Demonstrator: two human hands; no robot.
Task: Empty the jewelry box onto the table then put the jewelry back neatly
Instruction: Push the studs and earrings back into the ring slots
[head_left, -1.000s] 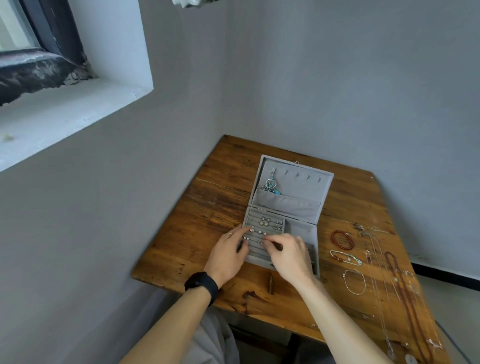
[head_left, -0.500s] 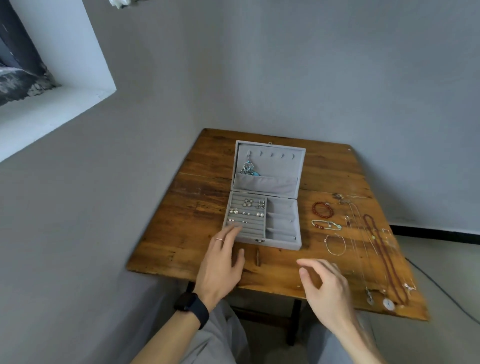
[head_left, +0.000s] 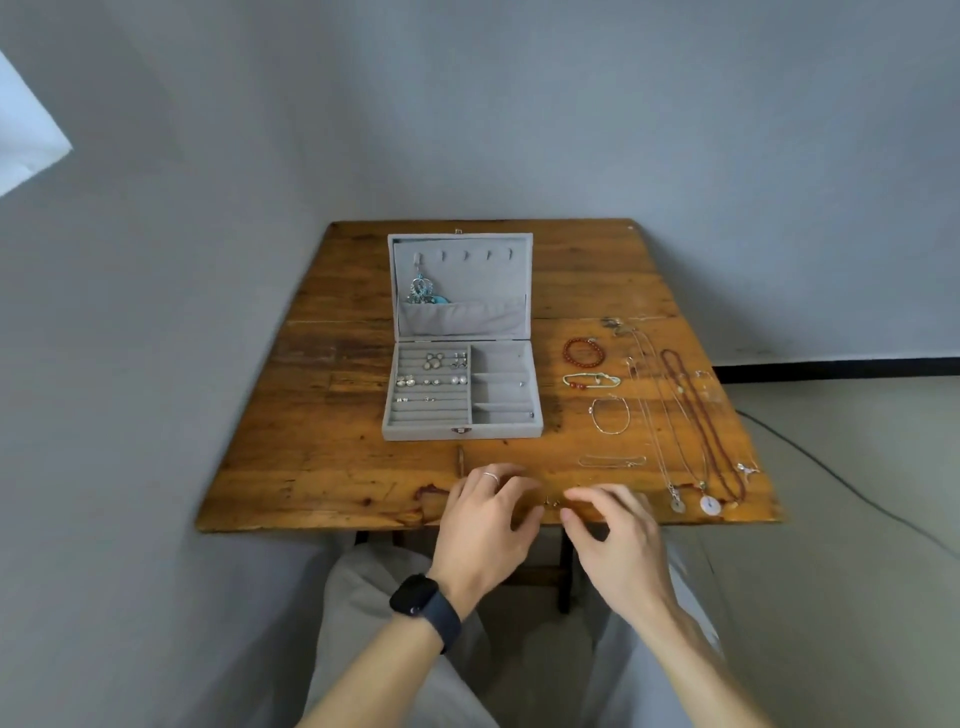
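Observation:
The grey jewelry box (head_left: 506, 432) lies open on the middle of the wooden table (head_left: 322, 467). Several earrings (head_left: 431, 375) sit in its left ring rolls, and a blue-and-silver pendant (head_left: 423, 292) hangs from a hook in the lid. To the right of the box lie a red bead bracelet (head_left: 584, 352), a green cord bracelet (head_left: 592, 380), a thin bangle (head_left: 611, 414), a fine chain (head_left: 612, 461) and several long necklaces (head_left: 675, 410). My left hand (head_left: 485, 525) and right hand (head_left: 615, 540) hover side by side at the table's front edge, fingers relaxed. A small earring (head_left: 551, 502) lies between them.
Grey walls close in behind and to the left of the table. A black cable (head_left: 831, 467) runs across the floor on the right. My lap in grey trousers (head_left: 374, 582) is below the table's front edge.
Both hands have drawn back from the box's ring rolls to the table's front edge. The right hand has come in beside the left, and my view has pulled back and centred.

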